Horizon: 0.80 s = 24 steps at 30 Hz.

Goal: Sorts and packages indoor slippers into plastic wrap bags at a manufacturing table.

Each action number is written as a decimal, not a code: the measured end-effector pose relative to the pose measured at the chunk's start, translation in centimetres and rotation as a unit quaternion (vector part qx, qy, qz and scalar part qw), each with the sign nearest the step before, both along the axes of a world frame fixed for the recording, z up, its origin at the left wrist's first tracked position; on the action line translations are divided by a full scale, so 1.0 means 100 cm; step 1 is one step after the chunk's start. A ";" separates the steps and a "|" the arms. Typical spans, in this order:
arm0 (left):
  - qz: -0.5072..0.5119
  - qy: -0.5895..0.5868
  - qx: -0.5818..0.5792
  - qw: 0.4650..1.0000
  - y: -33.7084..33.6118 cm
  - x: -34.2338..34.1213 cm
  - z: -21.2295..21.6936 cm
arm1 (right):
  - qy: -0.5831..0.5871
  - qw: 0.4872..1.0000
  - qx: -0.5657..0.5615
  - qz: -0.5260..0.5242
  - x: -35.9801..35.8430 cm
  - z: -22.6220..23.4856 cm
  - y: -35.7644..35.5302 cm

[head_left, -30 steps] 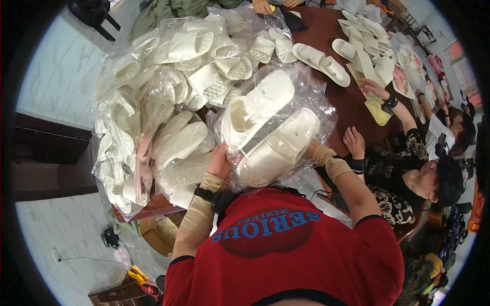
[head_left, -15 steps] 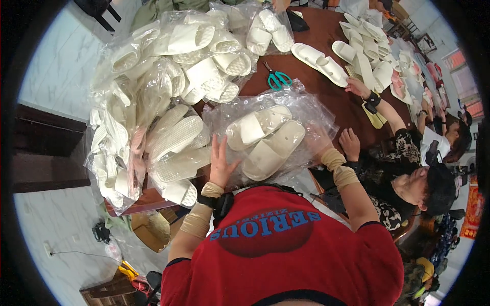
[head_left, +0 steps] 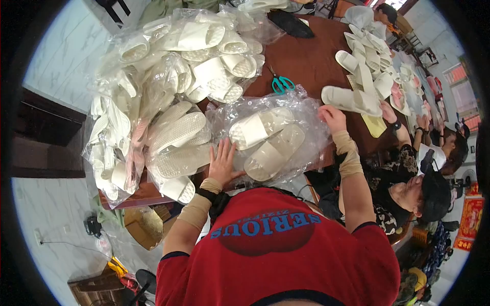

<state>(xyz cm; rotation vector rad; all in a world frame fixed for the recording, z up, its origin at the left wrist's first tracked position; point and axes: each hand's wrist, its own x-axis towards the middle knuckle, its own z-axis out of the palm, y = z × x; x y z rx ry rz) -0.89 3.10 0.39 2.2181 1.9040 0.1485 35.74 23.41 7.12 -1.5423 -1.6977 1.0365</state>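
While glare blurs the bagged slippers (head_left: 268, 140), left hand (head_left: 223, 164) flat open on them, right hand (head_left: 332, 117) unclear at bag edge.

Bare brown desk (head_left: 311, 61) shows as one open strip, upper centre of the frame, running from the teal scissors (head_left: 281, 84) up toward a dark flat object (head_left: 291, 24) at the top edge. Left of the strip: a heaped wall of bagged white slippers (head_left: 168, 102), filling the left half of the desk to its near edge. Right of the strip: loose slippers (head_left: 365, 66) in rows. Frame centre: bagged pair (head_left: 268, 140) fills the near edge, left hand (head_left: 223, 164) flat on the plastic, right hand (head_left: 333, 117) at its right side. A seated person (head_left: 423, 191) blocks the lower-right side.
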 end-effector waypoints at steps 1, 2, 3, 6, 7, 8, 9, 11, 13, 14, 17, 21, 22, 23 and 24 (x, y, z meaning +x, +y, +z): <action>-0.002 -0.001 0.003 1.000 0.002 0.001 0.002 | -0.001 1.000 0.003 -0.002 0.003 -0.010 0.009; -0.008 -0.013 0.023 1.000 0.003 0.002 0.003 | -0.068 0.997 0.025 -0.020 0.011 -0.026 0.017; -0.012 -0.026 0.042 0.999 0.003 0.001 0.004 | -0.136 0.989 0.044 -0.034 0.015 -0.037 0.021; -0.023 -0.002 -0.004 1.000 0.003 0.001 0.008 | -0.191 0.976 0.074 0.072 0.009 -0.043 0.021; -0.015 -0.003 -0.007 1.000 -0.001 0.000 0.006 | -0.174 0.979 -0.012 0.102 0.003 -0.039 0.018; -0.016 0.011 -0.003 1.000 -0.002 -0.002 0.003 | -0.175 0.978 -0.012 0.110 -0.005 -0.033 0.015; -0.018 0.024 0.000 1.000 -0.004 -0.004 0.001 | -0.201 0.974 -0.010 0.104 -0.013 -0.026 0.012; -0.022 0.026 0.003 0.999 -0.001 -0.002 -0.001 | -0.197 0.977 0.083 0.019 -0.009 -0.030 0.018; -0.027 0.028 0.003 0.999 0.000 -0.002 -0.002 | -0.139 0.987 0.077 -0.014 -0.004 -0.029 0.024; -0.030 0.034 0.004 0.999 0.000 -0.002 -0.002 | -0.079 0.993 0.069 -0.048 -0.003 -0.030 0.024; -0.030 0.040 -0.011 0.999 0.001 -0.002 -0.003 | -0.025 0.989 -0.124 0.071 -0.001 -0.016 0.028; -0.013 0.049 -0.022 0.998 -0.005 -0.005 -0.007 | 0.324 0.914 -0.218 0.106 -0.006 0.036 0.021; -0.017 0.046 -0.022 0.999 -0.003 -0.003 -0.006 | 0.442 0.854 -0.254 0.108 0.003 0.042 0.021; -0.022 0.049 -0.022 0.998 0.000 -0.002 -0.004 | 0.351 0.893 -0.258 0.115 0.011 0.033 0.023; -0.025 0.052 -0.023 0.998 0.002 -0.001 -0.002 | 0.256 0.923 -0.260 0.122 0.017 0.022 0.024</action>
